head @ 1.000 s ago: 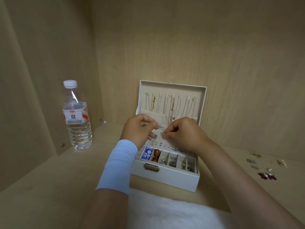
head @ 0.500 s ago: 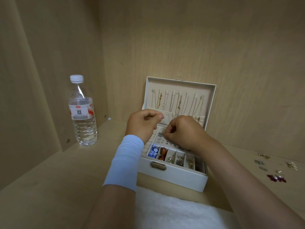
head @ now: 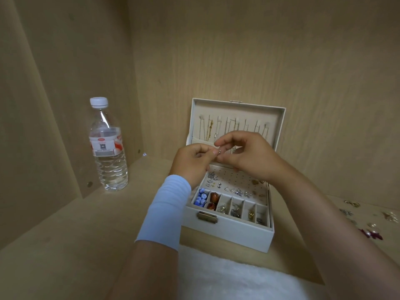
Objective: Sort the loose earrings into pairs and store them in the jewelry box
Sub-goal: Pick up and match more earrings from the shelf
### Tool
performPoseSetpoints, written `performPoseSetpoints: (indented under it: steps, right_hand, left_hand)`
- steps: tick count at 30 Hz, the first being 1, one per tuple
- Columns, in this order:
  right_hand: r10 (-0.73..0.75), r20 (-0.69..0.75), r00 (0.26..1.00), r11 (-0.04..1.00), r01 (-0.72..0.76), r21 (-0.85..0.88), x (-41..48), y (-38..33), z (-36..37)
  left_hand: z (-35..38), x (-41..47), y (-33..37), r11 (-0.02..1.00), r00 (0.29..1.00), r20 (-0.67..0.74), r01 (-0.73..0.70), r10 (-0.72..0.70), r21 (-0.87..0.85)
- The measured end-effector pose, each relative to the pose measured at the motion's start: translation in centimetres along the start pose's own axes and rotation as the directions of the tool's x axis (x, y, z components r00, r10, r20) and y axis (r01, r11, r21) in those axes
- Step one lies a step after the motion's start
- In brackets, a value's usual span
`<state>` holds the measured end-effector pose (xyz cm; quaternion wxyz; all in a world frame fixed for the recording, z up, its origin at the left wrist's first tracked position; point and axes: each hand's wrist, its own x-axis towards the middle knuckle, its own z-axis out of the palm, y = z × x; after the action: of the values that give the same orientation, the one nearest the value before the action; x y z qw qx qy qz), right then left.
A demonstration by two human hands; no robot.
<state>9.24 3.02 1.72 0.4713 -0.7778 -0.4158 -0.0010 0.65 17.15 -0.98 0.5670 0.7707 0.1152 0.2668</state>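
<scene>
Found box (head: 227, 232) at centre of table (head: 65, 245), lid raised toward 12 o'clock. Noted left hand (head: 192, 163) and right hand (head: 251, 159) meeting above its stud panel, both pinching one small silver earring (head: 219, 152) between them. Logged loose earrings (head: 372, 233) at 3 o'clock, well apart from box. Logged bottle (head: 108, 152) at 9 o'clock, white cloth (head: 238, 278) at 6 o'clock.

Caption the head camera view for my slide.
Over the open jewelry box, left hand and right hand pinch a small earring; loose earrings lie at right.
</scene>
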Motion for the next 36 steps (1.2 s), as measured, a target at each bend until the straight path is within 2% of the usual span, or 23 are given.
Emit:
performPoseSetpoints:
  steps: [11,17,24,27,30,33,36]
  right_hand:
    - [-0.04,-0.159,0.986,0.991,0.06,0.119,-0.5,1.1,0.4]
    - [-0.017,-0.102,0.995,0.993,0.029,0.117,-0.7,1.3,0.8]
    - [-0.063,-0.161,0.985,0.981,0.09,0.172,-0.7,1.3,0.7]
    - [-0.032,-0.199,0.979,0.984,0.065,0.164,-0.6,1.7,0.7]
    - [-0.007,-0.189,0.982,0.999,0.014,0.036,-0.6,2.8,0.7]
    - [-0.019,-0.067,0.998,0.977,0.004,-0.213,-0.6,3.7,1.1]
    - [-0.034,-0.008,0.999,0.947,0.03,-0.319,-0.5,4.0,1.5]
  left_hand:
    - [0.2,-0.4,0.3,0.997,0.997,0.049,0.055,-0.052,-0.047]
    - [0.3,-0.6,0.4,0.997,0.997,0.026,0.076,-0.076,0.008]
    - [0.3,-0.4,0.6,1.0,1.0,0.026,-0.01,0.009,0.026]
    - [-0.1,-0.1,-0.4,0.978,0.998,0.039,-0.054,0.047,0.201]
    - [-0.5,0.2,-1.2,0.905,0.997,0.06,-0.063,0.041,0.422]
    - [-0.4,0.3,-1.2,0.851,0.994,0.108,-0.081,0.029,0.519]
    - [-0.2,0.5,-1.1,0.816,0.992,0.129,-0.08,0.008,0.572]
